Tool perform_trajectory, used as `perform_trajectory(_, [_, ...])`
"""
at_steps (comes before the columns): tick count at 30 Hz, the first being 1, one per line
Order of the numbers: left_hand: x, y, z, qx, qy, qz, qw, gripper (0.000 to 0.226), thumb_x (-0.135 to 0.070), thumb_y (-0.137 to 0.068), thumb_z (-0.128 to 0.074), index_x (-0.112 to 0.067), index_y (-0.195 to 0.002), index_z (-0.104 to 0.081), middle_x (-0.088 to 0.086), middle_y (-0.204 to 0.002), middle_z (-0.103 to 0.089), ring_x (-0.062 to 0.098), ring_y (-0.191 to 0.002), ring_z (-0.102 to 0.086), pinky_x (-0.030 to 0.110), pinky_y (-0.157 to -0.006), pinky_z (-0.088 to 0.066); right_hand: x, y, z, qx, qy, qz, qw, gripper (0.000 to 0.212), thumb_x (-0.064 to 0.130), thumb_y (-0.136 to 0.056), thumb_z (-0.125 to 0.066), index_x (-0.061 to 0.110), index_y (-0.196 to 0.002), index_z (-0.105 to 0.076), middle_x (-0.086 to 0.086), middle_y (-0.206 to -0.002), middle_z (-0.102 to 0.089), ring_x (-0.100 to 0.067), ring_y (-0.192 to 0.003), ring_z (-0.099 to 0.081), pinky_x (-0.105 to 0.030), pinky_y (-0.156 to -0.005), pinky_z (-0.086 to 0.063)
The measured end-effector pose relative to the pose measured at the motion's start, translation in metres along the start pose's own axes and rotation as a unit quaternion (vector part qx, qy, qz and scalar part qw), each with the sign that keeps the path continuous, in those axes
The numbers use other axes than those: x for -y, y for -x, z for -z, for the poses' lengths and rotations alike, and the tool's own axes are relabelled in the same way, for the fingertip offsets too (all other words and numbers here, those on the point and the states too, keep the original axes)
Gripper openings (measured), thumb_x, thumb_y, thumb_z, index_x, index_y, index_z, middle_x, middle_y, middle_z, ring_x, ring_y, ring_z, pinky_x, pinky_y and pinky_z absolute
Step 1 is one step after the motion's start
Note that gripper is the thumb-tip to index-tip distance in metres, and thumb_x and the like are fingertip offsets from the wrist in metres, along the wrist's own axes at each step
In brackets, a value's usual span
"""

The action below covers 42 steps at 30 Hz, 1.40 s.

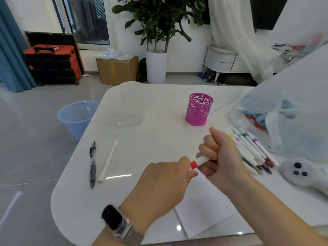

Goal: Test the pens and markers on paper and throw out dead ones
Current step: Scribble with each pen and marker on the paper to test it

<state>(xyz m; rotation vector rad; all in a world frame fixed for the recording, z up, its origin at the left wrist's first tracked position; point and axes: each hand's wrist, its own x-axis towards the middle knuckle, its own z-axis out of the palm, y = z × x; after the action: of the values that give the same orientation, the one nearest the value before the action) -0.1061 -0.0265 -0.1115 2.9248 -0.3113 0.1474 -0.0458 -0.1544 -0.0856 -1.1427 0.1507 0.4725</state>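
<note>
right hand (222, 157): fingers clamped on red marker (201, 161) barrel
left hand (165, 181): fingers pinching cap end
risk: cap pops suddenly, ink smears white surface (142, 148), missing paper (204, 210)

— What does the room look like?
— Grey glossy floor (35, 157) with light streaks on it; white walls (188, 41); a window (88, 18) at the back left, dark behind the glass.
— And on the left?
— A blue curtain (10, 50) along the edge; beside it a black-and-orange case (51, 63) against the wall; next to that a cardboard box (117, 70) with plastic on top.
— In the middle?
— A tall plant (159, 20) in a white pot (156, 66); the white table (142, 139) in front shines with reflections.
— To the right?
— A sheer white drape (236, 32) hangs over a low white cabinet (221, 59); a dark screen (266, 11) sits above on the wall.
</note>
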Motion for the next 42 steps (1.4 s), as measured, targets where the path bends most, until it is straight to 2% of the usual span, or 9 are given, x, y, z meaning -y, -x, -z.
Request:
perform_trajectory(4, [-0.014, 0.002, -0.012, -0.026, -0.065, -0.051, 0.996, 0.031, -0.047, -0.099, -0.017, -0.022, -0.092, -0.033, -0.004, -0.065, -0.054, 0.019, -0.047, -0.046, 0.029, -0.045, -0.027, 0.021, -0.002, 0.025, -0.078, -0.081, 0.026, 0.993, 0.048, 0.018, -0.089, -0.042, 0.025, -0.045, -0.023, 0.009, -0.037, -0.019, -0.008, -0.029, -0.019, -0.010, -0.033, -0.021])
perform_trajectory(7, [0.004, 0.015, -0.003, 0.052, -0.081, 0.051, 0.994, 0.023, -0.043, -0.101, -0.018, -0.025, -0.096, -0.032, 0.000, -0.087, -0.063, 0.028, -0.084, -0.062, 0.032, -0.061, -0.034, 0.066, -0.004, 0.089, -0.159, -0.175, 0.144, 0.961, 0.033, 0.004, -0.062, -0.045, 0.023, -0.047, -0.023, 0.007, -0.036, -0.021, -0.008, -0.029, -0.022, -0.008, -0.037, -0.025])
perform_trajectory(10, [0.011, 0.022, 0.008, 0.026, 0.000, 0.126, 0.992, 0.027, -0.048, -0.098, -0.018, -0.027, -0.084, -0.026, -0.003, -0.065, -0.045, 0.023, -0.070, -0.050, 0.031, -0.064, -0.033, 0.073, 0.007, 0.129, -0.063, -0.218, 0.147, 0.963, 0.033, 0.012, -0.038, -0.062, 0.022, -0.046, -0.032, 0.010, -0.044, -0.029, -0.008, -0.037, -0.022, -0.018, -0.032, -0.020])
perform_trajectory(14, [-0.023, 0.007, -0.004, -0.010, 0.084, 0.100, 0.991, 0.031, -0.052, -0.096, -0.027, -0.025, -0.082, -0.031, -0.006, -0.066, -0.044, 0.013, -0.061, -0.045, 0.027, -0.057, -0.033, 0.057, 0.006, 0.132, -0.022, -0.131, 0.092, 0.987, 0.017, 0.030, -0.065, -0.053, 0.012, -0.065, -0.054, -0.001, -0.058, -0.049, -0.012, -0.045, -0.028, -0.018, -0.040, -0.016])
perform_trajectory(18, [-0.059, -0.006, -0.025, -0.004, 0.105, 0.054, 0.993, 0.028, -0.048, -0.093, -0.046, -0.022, -0.101, -0.038, -0.011, -0.096, -0.049, 0.008, -0.086, -0.045, 0.021, -0.070, -0.038, 0.048, -0.009, 0.117, -0.039, -0.075, 0.059, 0.995, 0.060, 0.052, -0.097, -0.033, 0.006, -0.079, -0.068, -0.005, -0.058, -0.061, -0.010, -0.043, -0.042, -0.013, -0.037, -0.032])
perform_trajectory(23, [-0.062, -0.012, -0.038, 0.021, 0.051, 0.063, 0.997, 0.026, -0.042, -0.092, -0.050, -0.025, -0.098, -0.032, -0.010, -0.104, -0.048, 0.012, -0.090, -0.048, 0.025, -0.072, -0.039, 0.023, -0.036, 0.104, -0.043, 0.164, 0.155, 0.973, 0.008, 0.025, -0.083, -0.072, 0.022, -0.076, -0.072, 0.002, -0.073, -0.065, -0.011, -0.061, -0.054, -0.022, -0.053, -0.045])
perform_trajectory(26, [-0.061, -0.010, -0.040, 0.055, 0.070, 0.072, 0.993, 0.027, -0.041, -0.092, -0.050, -0.027, -0.091, -0.027, -0.012, -0.085, -0.042, 0.012, -0.075, -0.044, 0.022, -0.057, -0.029, 0.009, -0.056, 0.101, -0.127, 0.245, 0.219, 0.936, 0.034, 0.022, -0.076, -0.077, 0.024, -0.047, -0.058, 0.006, -0.052, -0.053, -0.012, -0.046, -0.045, -0.025, -0.048, -0.037])
perform_trajectory(36, [-0.048, -0.015, -0.040, 0.118, 0.092, 0.051, 0.987, 0.029, -0.044, -0.092, -0.050, -0.028, -0.089, -0.025, -0.013, -0.083, -0.040, 0.012, -0.075, -0.042, 0.025, -0.059, -0.029, -0.015, -0.084, 0.094, -0.130, 0.388, 0.275, 0.870, 0.027, 0.013, -0.084, -0.055, -0.009, -0.070, -0.048, -0.025, -0.064, -0.058, -0.006, -0.044, -0.045, -0.024, -0.050, -0.037])
perform_trajectory(42, [-0.050, -0.018, -0.036, 0.135, 0.105, 0.055, 0.984, 0.029, -0.042, -0.092, -0.052, -0.025, -0.091, -0.028, -0.015, -0.075, -0.034, 0.010, -0.071, -0.039, 0.026, -0.065, -0.033, -0.018, -0.089, 0.096, -0.122, 0.401, 0.283, 0.863, 0.028, 0.018, -0.087, -0.055, -0.001, -0.067, -0.051, -0.012, -0.060, -0.065, -0.005, -0.049, -0.054, -0.028, -0.057, -0.045])
